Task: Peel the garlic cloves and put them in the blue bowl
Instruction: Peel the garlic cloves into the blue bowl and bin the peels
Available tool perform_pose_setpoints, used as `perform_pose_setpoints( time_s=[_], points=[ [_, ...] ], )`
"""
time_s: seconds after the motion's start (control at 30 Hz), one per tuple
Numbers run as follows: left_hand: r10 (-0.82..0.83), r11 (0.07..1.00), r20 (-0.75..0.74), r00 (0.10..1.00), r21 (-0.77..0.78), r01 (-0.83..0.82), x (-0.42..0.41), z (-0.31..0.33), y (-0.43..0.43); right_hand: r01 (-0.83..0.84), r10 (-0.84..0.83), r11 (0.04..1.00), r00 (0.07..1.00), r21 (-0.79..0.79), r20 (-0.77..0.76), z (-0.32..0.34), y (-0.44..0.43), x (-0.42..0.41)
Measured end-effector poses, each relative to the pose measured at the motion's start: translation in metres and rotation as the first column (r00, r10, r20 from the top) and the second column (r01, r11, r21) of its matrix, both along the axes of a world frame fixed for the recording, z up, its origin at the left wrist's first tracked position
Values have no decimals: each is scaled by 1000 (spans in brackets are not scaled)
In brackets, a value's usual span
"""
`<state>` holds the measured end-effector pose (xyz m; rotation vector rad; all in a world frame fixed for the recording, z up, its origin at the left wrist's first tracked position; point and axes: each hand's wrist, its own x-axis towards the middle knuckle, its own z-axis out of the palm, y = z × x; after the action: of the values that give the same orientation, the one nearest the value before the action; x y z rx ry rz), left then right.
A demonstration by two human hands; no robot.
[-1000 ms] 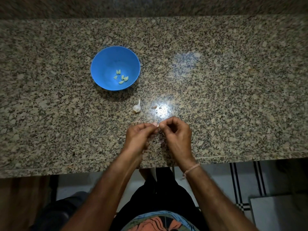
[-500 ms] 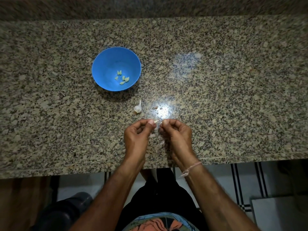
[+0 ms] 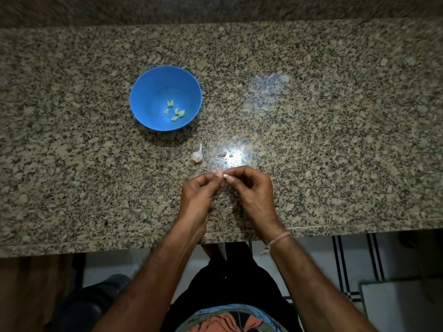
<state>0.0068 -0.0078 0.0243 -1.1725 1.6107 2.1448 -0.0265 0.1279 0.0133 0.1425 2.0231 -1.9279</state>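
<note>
Garlic clove (image 3: 226, 176) pinched between left hand (image 3: 197, 196) and right hand (image 3: 254, 191).

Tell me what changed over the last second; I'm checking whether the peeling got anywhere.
Barely anything: the left hand and right hand keep pinching the garlic clove, their grip shifting slightly on it. The blue bowl, the peeled cloves in it, the garlic bulb and the skin scrap stayed put.

The table (image 3: 311, 140) is speckled granite, polished and glossy — a bright glare sits just right of the garlic bulb (image 3: 197, 156). Beyond the bulb, the blue bowl (image 3: 148, 92) looks like smooth, matt plastic. The bulb's skin is papery — dry, whitish.
</note>
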Motion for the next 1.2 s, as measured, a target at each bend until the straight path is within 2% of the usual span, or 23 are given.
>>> perform_pose_setpoints(
  time_s=[0.1,0.2,0.37,0.47,0.53,0.63,0.73,0.83,0.93,1.03,1.1,1.2],
  points=[
    [23,998,-67,997,-50,-26,-1,3,3,27,-25,999,999,-29,47,2,-2,-1],
    [-7,984,-169,986,-179,-24,0,4,5,47,-45,998,997,-28,68,4,-3,0],
    [-151,888,-191,970,-457,48,2,7,5,-37,52,987,994,158,-94,5,-4,1],
    [-214,814,-170,962,-576,79,4,9,4,-86,113,975,986,203,-122,6,-3,0],
    [-263,749,-155,952,-655,100,6,9,2,-116,124,975,992,188,-31,6,-1,-2],
    [-331,690,-158,930,-713,125,7,6,-3,-116,126,992,945,-52,301,6,1,-5],
    [-390,652,-189,901,-748,125,9,5,-4,-90,141,985,907,-144,397,3,4,-4],
    [-445,593,-188,876,-794,131,9,1,-2,-121,137,990,937,-70,321,3,1,1],
    [-472,574,-184,862,-806,142,10,-3,-2,-175,160,981,975,89,155,2,-2,8],
    [-492,557,-176,853,-816,153,10,-3,-1,-188,180,972,981,143,72,1,-5,14],
    [-490,556,-161,857,-814,166,10,-2,1,-191,183,969,981,156,62,2,-6,14],
    [-451,603,-126,883,-773,197,10,-2,4,-176,172,967,984,182,38,4,-9,12]
  ],
)
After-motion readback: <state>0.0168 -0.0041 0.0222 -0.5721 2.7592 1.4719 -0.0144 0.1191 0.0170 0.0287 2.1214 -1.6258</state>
